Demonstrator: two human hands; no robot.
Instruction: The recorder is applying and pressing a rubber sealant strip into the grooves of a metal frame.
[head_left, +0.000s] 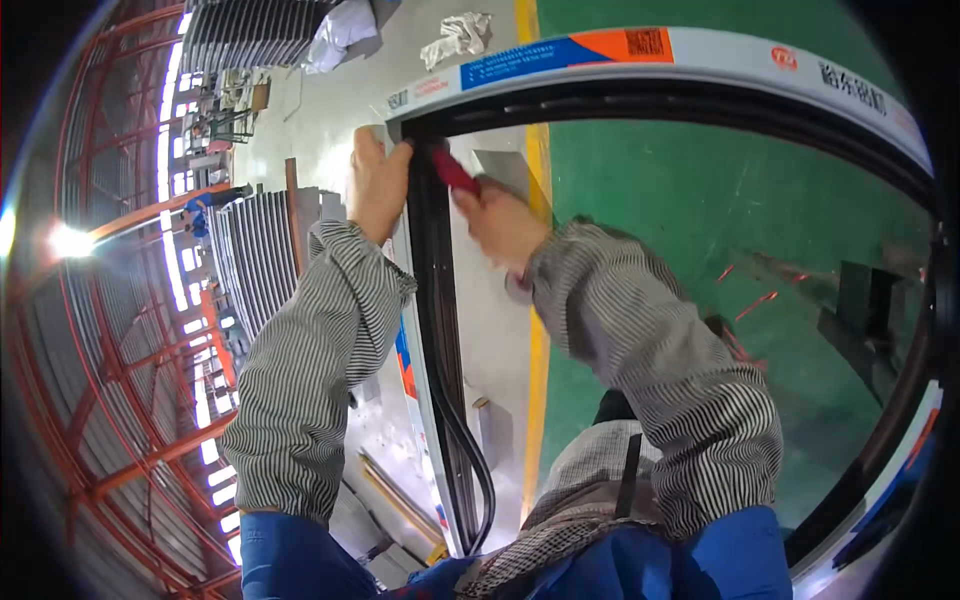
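Observation:
A large window frame [800, 68] with dark inner channels and white, blue and orange film on its outside stands around me. My left hand [379, 185] is closed on its upper left corner, the thumb reaching to the inner edge. My right hand [505, 226] grips a red-handled tool [455, 172], its dark end against the inside of that corner. Motion blurs this tool, so its exact kind is unclear. A black rubber strip [466, 430] runs down the left side of the frame, and its lower part bows loose out of the channel.
Stacked grey profiles [262, 245] stand at the left, with a person in blue [197, 212] beside them. A white cloth [458, 38] lies on the floor beyond the frame. Across the floor runs a yellow line [537, 350] beside green flooring [650, 190]. A black bracket-like piece [866, 300] is at right.

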